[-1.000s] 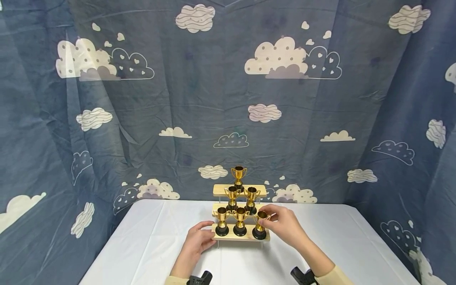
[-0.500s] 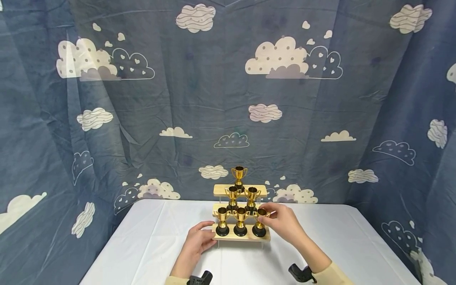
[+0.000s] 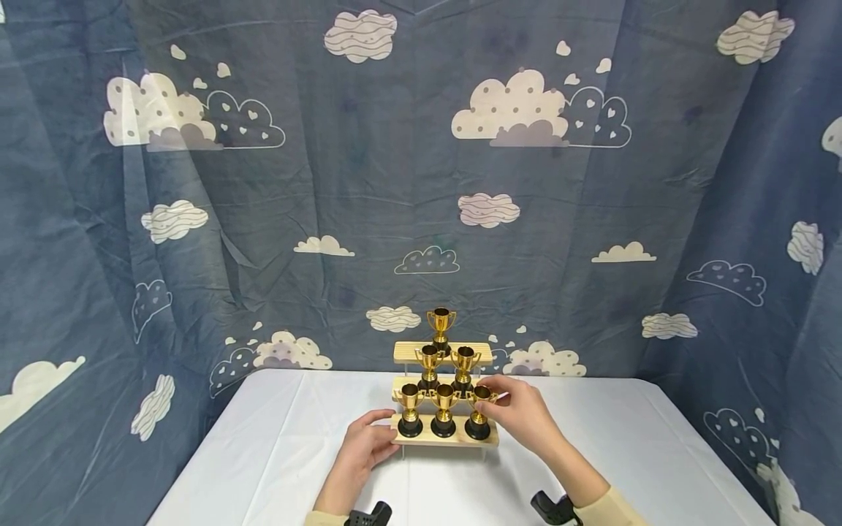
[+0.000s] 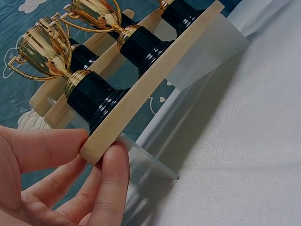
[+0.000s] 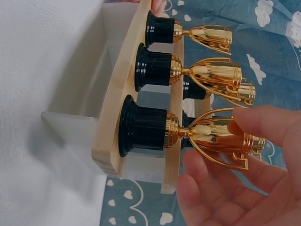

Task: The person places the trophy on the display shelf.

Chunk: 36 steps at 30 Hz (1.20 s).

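A three-tier wooden display stand (image 3: pixel 427 440) bears several small gold trophy cups on black bases. One trophy is on top, two are in the middle and three along the front. My left hand (image 3: pixel 358 449) pinches the left end of the front shelf (image 4: pixel 136 101), thumb above and index finger below. At the front right, my right hand (image 3: pixel 526 416) holds the end trophy (image 5: pixel 146 127) by its gold cup, thumb at the rim and fingers behind. That trophy stands upright with its base against the shelf. The front middle trophy (image 3: pixel 444 426) stands beside it, untouched.
Clear side supports (image 4: pixel 150 157) hold the front shelf above a white-covered table (image 3: pixel 276 438). A blue cloud-patterned curtain (image 3: pixel 368 168) hangs behind and at both sides. The top trophy (image 3: pixel 441 319) rises close before it.
The front right trophy has shifted slightly inward on the shelf, and my right wrist has moved a little left with it. My left hand stays on the shelf end.
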Motion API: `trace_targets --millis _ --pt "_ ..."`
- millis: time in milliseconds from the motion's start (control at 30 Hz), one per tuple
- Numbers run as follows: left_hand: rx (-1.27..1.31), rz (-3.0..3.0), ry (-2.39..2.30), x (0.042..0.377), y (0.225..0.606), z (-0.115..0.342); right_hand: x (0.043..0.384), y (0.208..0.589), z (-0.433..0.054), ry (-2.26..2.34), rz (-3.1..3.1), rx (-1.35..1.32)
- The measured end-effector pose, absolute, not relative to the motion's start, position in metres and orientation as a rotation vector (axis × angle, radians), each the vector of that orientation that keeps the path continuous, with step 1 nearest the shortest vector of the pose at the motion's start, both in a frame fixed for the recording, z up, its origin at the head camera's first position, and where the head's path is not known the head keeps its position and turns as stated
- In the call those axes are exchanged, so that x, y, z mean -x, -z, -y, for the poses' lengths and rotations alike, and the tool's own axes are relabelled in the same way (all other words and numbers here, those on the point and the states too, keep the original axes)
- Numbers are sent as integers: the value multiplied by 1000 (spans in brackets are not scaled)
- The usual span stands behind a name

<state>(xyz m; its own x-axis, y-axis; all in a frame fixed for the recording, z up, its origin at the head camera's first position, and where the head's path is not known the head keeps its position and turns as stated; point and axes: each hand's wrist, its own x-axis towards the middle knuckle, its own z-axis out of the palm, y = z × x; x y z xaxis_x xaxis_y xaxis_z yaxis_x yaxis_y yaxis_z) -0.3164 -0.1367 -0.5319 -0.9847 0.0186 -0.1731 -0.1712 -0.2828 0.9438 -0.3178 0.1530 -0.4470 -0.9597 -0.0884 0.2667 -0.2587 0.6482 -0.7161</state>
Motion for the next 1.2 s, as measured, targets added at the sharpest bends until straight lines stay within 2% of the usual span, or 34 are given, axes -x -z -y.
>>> trace_targets --millis 533,733,1200 --pt "122 -1840 -2418 323 534 142 315 449 -149 -1217 2639 -275" --pt "198 -1880 -2381 319 536 144 314 453 -149 -1231 2647 -287" --pt "137 -1978 -2270 320 527 152 301 443 -159 -1138 2638 -265"
